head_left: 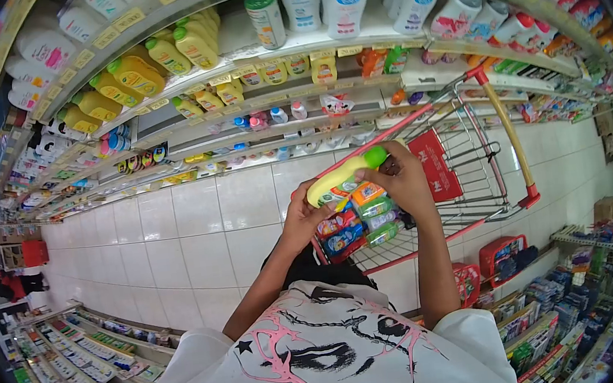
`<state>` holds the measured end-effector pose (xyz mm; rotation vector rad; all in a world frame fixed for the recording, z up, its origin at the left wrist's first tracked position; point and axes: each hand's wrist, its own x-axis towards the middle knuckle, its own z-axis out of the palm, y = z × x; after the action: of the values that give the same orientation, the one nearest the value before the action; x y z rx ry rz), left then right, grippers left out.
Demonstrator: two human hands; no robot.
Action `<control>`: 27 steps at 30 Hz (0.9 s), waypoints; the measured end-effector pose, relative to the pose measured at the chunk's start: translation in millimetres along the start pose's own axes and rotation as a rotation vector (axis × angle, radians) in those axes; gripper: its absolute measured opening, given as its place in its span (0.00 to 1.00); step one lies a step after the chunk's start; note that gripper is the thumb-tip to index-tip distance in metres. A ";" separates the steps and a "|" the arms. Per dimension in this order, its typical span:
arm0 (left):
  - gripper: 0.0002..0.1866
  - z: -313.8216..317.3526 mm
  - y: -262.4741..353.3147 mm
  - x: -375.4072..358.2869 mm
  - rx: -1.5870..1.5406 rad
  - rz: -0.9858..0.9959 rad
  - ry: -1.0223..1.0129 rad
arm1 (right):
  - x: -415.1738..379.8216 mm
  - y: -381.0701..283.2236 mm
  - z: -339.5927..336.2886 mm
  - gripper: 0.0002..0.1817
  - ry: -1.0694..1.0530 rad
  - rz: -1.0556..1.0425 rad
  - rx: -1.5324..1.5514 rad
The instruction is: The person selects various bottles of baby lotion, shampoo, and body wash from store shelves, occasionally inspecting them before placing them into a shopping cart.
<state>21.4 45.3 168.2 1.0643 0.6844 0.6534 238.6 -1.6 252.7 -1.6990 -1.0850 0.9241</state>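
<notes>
Both my hands hold a yellow bottle with a green cap (343, 180) above the shopping cart (468, 215). My left hand (303, 218) grips its lower end from the left, fingers wrapped around the bottom. Around the capped end, my right hand (405, 180) has its fingers closed, with the thumb on the bottle's front. Beneath the bottle, the cart's basket holds green-labelled bottles (382, 221), a blue pack (344, 240), a red pack (334, 223) and an orange pack (369, 193). The bottle lies tilted, its cap toward the upper right.
Shelves of yellow bottles (135, 76) and white bottles (346, 7) curve across the front. Red baskets (502, 258) stand at the lower right. Shelves with small packages (90, 352) run behind at the lower left. A tiled floor (183, 236) lies between.
</notes>
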 end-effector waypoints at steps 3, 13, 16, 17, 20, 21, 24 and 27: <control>0.27 -30.0 -14.9 16.9 0.028 0.100 0.019 | 10.4 -26.4 21.7 0.19 -0.077 -0.221 -0.073; 0.33 -105.4 -5.6 99.2 0.212 0.035 0.174 | 112.3 -36.0 101.7 0.18 0.351 -0.419 -0.347; 0.31 -126.8 2.9 109.1 0.219 0.042 0.120 | 143.0 -27.2 121.5 0.18 0.461 -0.405 -0.334; 0.31 -133.2 5.6 111.2 0.233 0.037 0.092 | 151.3 -22.7 127.1 0.18 0.460 -0.403 -0.340; 0.28 -146.6 14.3 121.2 0.268 0.069 0.098 | 169.4 -21.0 140.8 0.18 0.486 -0.410 -0.409; 0.28 -149.1 16.8 126.9 0.265 0.067 0.095 | 172.0 -24.4 144.8 0.19 0.477 -0.354 -0.372; 0.26 -152.7 25.0 157.9 0.413 0.211 0.122 | 186.9 -17.8 153.2 0.20 0.483 -0.316 -0.332; 0.26 -151.7 33.2 195.1 0.732 0.498 0.145 | 195.4 -14.2 160.6 0.19 0.507 -0.267 -0.305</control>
<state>21.6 288.6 113.9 1.9158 0.8151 0.9429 155.9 229.5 190.2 -1.8373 -1.0987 0.1431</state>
